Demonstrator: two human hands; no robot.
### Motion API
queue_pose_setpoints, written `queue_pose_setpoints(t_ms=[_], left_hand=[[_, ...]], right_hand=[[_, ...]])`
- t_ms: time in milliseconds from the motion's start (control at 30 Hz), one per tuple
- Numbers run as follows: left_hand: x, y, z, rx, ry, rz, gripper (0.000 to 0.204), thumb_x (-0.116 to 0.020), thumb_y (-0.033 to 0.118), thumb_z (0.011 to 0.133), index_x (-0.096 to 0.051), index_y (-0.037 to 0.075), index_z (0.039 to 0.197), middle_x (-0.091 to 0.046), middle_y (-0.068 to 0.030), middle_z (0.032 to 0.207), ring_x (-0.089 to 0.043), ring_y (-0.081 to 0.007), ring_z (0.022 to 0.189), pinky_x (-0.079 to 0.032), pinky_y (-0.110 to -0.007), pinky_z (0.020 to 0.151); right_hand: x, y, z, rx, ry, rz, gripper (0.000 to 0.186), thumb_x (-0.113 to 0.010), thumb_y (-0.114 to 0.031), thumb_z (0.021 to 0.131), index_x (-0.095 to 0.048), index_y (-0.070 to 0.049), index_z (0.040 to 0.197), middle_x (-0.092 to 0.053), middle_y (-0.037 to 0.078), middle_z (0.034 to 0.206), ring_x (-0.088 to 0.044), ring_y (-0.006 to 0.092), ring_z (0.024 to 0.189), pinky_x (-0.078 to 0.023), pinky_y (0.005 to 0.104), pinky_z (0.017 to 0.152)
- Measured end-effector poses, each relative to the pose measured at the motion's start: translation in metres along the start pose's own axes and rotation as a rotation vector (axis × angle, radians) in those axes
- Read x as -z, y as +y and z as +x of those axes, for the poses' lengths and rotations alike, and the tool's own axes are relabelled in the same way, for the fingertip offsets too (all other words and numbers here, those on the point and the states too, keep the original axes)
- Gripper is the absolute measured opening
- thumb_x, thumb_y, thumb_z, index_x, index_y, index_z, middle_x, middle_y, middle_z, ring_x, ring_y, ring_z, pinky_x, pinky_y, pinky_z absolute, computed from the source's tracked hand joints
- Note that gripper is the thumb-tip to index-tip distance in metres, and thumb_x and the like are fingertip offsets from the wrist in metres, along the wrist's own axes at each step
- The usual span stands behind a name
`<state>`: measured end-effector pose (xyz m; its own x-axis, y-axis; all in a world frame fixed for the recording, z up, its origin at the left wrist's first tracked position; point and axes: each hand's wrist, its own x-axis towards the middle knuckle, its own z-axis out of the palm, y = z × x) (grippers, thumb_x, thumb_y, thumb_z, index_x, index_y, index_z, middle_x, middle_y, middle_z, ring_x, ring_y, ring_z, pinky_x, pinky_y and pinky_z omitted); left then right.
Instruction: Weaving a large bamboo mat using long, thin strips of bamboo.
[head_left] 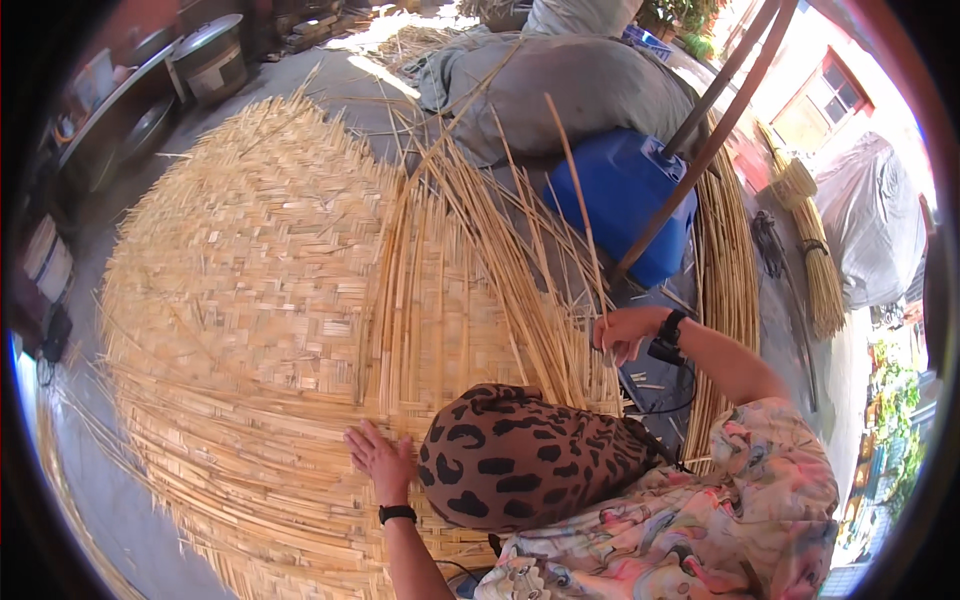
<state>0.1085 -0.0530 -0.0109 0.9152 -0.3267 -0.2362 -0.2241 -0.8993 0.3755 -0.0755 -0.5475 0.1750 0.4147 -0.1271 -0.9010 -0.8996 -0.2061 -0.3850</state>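
My left hand [382,460] lies flat on a large woven reed mat [270,270], its fingers spread over the strips. To the right, my right hand [628,330] is closed around a long, thin reed strip [578,195] that rises from the fingers toward the blue container. Something small and dark shows by those fingers, too small to make out. Loose reed strips [480,235] lie lengthwise over the mat's right part, between my hands and beyond them. Leopard-patterned brown cloth [530,460] bulges up between my arms and hides part of the mat.
A blue plastic container [625,200] stands beyond my right hand, with wooden poles [700,155] leaning across it. Behind it lies a large grey covered bundle [560,90]. A reed bundle [728,260] runs along the right. A lidded pot [210,60] stands far left.
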Motion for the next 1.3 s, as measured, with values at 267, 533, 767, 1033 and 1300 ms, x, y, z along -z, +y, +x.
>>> queue_pose_setpoints(t_ms=[267, 533, 767, 1033, 1300], left_hand=[[0.043, 0.004, 0.025, -0.173, 0.267, -0.29, 0.064, -0.068, 0.017, 0.088, -0.042, 0.002, 0.144, -0.037, -0.0283, 0.149, -0.034, -0.0421, 0.14, -0.032, -0.052, 0.111], [0.177, 0.101, 0.022, -0.625, 0.02, -1.827, 0.1, -0.075, 0.047, 0.083, -0.019, 0.01, 0.157, -0.038, -0.0138, 0.154, -0.036, -0.0281, 0.143, -0.032, -0.048, 0.114], [0.231, 0.019, -0.004, -0.267, 0.998, -2.461, 0.036, -0.071, 0.037, 0.09, -0.061, 0.009, 0.11, -0.068, -0.0036, 0.1, -0.064, -0.0209, 0.104, -0.051, -0.043, 0.099], [0.138, -0.08, -0.03, 0.306, 1.029, -1.953, 0.024, -0.055, 0.022, 0.103, -0.058, 0.003, 0.116, -0.065, -0.0072, 0.102, -0.065, -0.0199, 0.096, -0.056, -0.037, 0.088], [0.086, -0.046, -0.027, 0.556, 1.082, -1.955, 0.026, -0.06, 0.017, 0.1, -0.057, 0.001, 0.12, -0.067, -0.0097, 0.106, -0.068, -0.0186, 0.095, -0.059, -0.03, 0.085]], right_hand=[[0.105, -0.329, -0.203, 1.969, 0.547, 0.573, 0.033, -0.043, -0.014, 0.103, -0.055, 0.004, 0.128, -0.06, 0.015, 0.13, -0.056, 0.0239, 0.124, -0.04, 0.0352, 0.113], [-0.12, -0.375, -0.123, 1.255, -0.804, 0.214, 0.049, -0.04, -0.044, 0.102, -0.06, -0.001, 0.115, -0.065, 0.016, 0.119, -0.062, 0.035, 0.113, -0.045, 0.0481, 0.101], [-0.177, -0.391, 0.008, 0.842, -0.391, 0.064, 0.019, -0.049, -0.019, 0.097, -0.055, -0.005, 0.108, -0.062, 0.01, 0.08, -0.064, 0.0185, 0.063, -0.053, 0.0313, 0.049], [-0.119, -0.437, 0.172, 0.954, 0.502, -0.559, 0.051, -0.069, -0.032, 0.089, -0.052, 0.002, 0.123, -0.065, 0.009, 0.087, -0.058, 0.0157, 0.074, -0.051, 0.0309, 0.069], [-0.319, -0.374, 0.189, 1.845, -0.172, -0.968, 0.034, -0.066, -0.023, 0.091, -0.061, -0.013, 0.123, -0.067, 0.013, 0.114, -0.062, 0.033, 0.104, -0.05, 0.0419, 0.083]])
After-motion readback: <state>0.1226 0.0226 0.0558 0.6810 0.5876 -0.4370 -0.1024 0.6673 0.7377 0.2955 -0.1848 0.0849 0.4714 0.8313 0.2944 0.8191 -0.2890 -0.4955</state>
